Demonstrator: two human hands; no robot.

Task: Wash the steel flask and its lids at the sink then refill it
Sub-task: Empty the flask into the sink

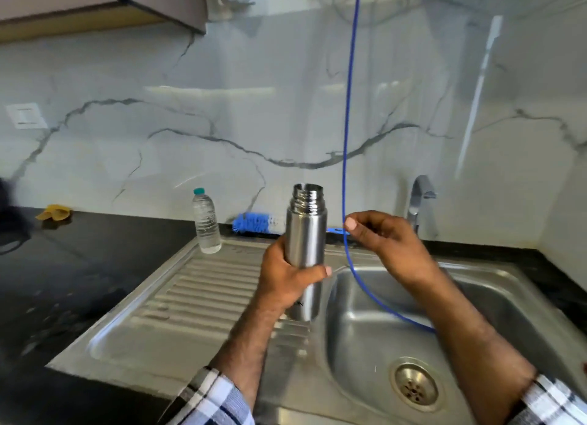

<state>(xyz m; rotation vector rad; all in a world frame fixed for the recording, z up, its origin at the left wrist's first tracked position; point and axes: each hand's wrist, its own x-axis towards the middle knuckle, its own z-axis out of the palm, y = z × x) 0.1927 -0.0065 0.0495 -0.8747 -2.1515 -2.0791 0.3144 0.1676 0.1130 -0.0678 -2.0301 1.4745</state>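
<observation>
An open steel flask (305, 231) with no lid on it stands upright above the ribbed draining board (203, 294). My left hand (287, 281) grips its lower body. A thin blue tube (349, 107) hangs from above and curves down into the sink basin (365, 339). My right hand (381, 243) pinches this tube just to the right of the flask's shoulder. No lids are in view.
A clear plastic water bottle (206, 223) with a teal cap stands at the back of the draining board. A blue bottle brush (254, 223) lies along the wall behind the flask. The tap (419, 202) rises at the back right. A yellow cloth (54, 213) lies on the black counter.
</observation>
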